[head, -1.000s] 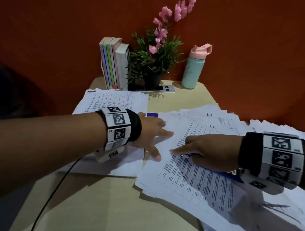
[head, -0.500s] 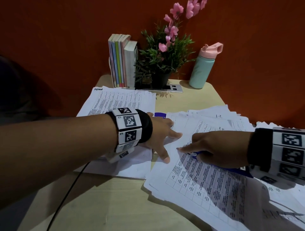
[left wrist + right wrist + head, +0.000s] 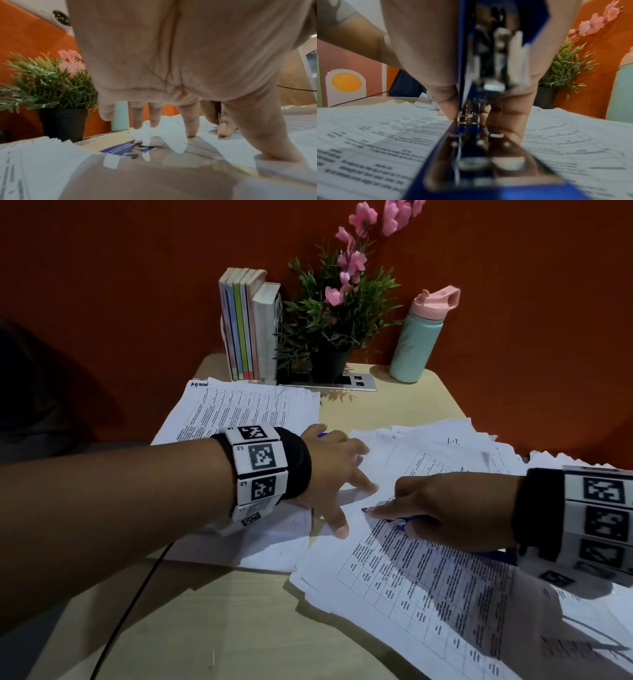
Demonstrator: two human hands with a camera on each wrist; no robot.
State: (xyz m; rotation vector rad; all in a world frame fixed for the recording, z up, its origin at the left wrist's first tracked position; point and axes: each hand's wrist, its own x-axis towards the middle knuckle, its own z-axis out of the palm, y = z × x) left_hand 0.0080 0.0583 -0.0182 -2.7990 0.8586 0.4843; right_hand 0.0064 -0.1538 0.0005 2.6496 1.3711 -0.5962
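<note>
A loose pile of printed sheets (image 3: 428, 594) covers the right half of the table. My left hand (image 3: 342, 494) lies on its top sheet with fingers spread and straight, fingertips (image 3: 191, 133) pressing the paper. My right hand (image 3: 442, 505) grips a blue stapler (image 3: 402, 523) that rests on the same sheet, its index finger stretched out toward the left hand. In the right wrist view the stapler (image 3: 471, 148) fills the middle, its jaws apart above the paper and not around any sheet. A second stack of sheets (image 3: 246, 409) lies under my left forearm.
At the back stand a row of books (image 3: 246, 323), a potted plant with pink flowers (image 3: 329, 313) and a mint bottle with a pink lid (image 3: 418, 337). A small blue card (image 3: 120, 148) lies between the stacks. A black cable (image 3: 137, 594) runs over the table (image 3: 222, 628).
The head view has shifted slightly. Both hands stay on the top sheet in nearly the same places, the stapler still in my right hand.
</note>
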